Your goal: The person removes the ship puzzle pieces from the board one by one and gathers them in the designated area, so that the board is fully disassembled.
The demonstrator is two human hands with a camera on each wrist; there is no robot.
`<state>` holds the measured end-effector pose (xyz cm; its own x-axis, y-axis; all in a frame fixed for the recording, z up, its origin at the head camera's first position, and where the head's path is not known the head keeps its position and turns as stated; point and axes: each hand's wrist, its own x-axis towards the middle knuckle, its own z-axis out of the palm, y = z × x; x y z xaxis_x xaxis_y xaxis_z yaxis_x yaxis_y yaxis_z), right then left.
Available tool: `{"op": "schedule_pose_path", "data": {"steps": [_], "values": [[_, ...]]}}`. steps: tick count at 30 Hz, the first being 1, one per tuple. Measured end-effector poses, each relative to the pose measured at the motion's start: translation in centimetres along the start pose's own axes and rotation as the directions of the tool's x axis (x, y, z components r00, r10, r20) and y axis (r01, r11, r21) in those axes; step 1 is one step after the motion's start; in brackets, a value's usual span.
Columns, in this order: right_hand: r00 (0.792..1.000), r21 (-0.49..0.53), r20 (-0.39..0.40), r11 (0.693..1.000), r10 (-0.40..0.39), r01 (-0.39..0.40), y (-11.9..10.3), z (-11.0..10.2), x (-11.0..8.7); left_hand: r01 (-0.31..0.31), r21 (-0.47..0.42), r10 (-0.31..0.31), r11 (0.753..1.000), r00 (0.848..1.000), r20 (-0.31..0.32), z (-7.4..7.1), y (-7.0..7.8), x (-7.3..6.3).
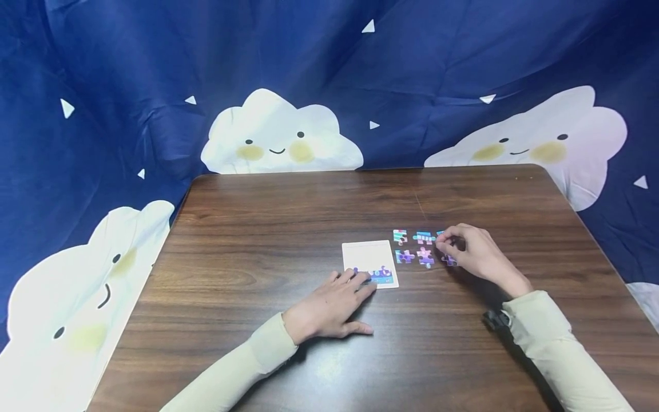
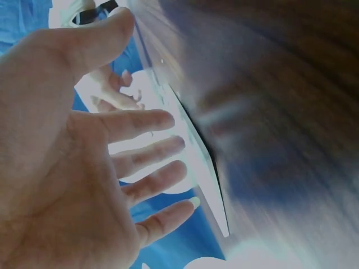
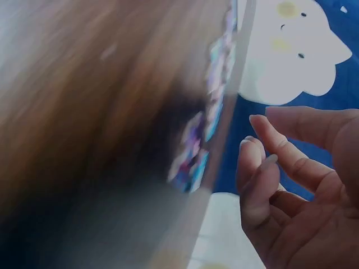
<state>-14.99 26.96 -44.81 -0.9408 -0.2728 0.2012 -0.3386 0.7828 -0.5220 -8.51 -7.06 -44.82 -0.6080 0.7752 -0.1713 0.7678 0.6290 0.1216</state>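
Note:
A square white puzzle board [image 1: 366, 252] lies on the table, with a strip of purple and blue puzzle pieces [image 1: 381, 277] along its near side. Fingers spread and straight, my left hand [image 1: 334, 306] reaches over the board's near left corner, partly covering that strip. Loose jigsaw pieces [image 1: 425, 257] lie in two rows right of the board. Above the rightmost ones is my right hand [image 1: 476, 254], its fingers bent and thumb close to the index fingertip. In the right wrist view, nothing shows between those fingertips [image 3: 258, 120]. The hand partly hides the two rightmost pieces.
The brown wooden table [image 1: 247, 229] extends around the board on all sides. Behind it hangs a dark blue curtain [image 1: 401, 68] printed with white smiling clouds. A black strap [image 1: 495, 319] sits at the right cuff.

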Motion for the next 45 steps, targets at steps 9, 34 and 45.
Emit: {"op": "schedule_pose_path", "data": {"steps": [9, 34, 45], "values": [[0.995, 0.042, 0.049, 0.995, -0.089, 0.087, -3.3, 1.6, 1.7, -0.015, 0.000, 0.015, 1.000, 1.000, 0.024, 0.2, 0.6, -1.6], [0.929, 0.221, 0.313, 0.966, -0.199, 0.133, -9.1, 8.2, 4.2, 0.003, 0.047, -0.006, 0.999, 0.999, 0.052, 0.6, 1.3, -1.9], [0.906, 0.222, 0.366, 0.966, -0.211, 0.135, -8.9, 8.8, 4.2, 0.042, 0.021, -0.043, 0.999, 0.997, 0.070, 0.4, 1.3, -1.9]]}}
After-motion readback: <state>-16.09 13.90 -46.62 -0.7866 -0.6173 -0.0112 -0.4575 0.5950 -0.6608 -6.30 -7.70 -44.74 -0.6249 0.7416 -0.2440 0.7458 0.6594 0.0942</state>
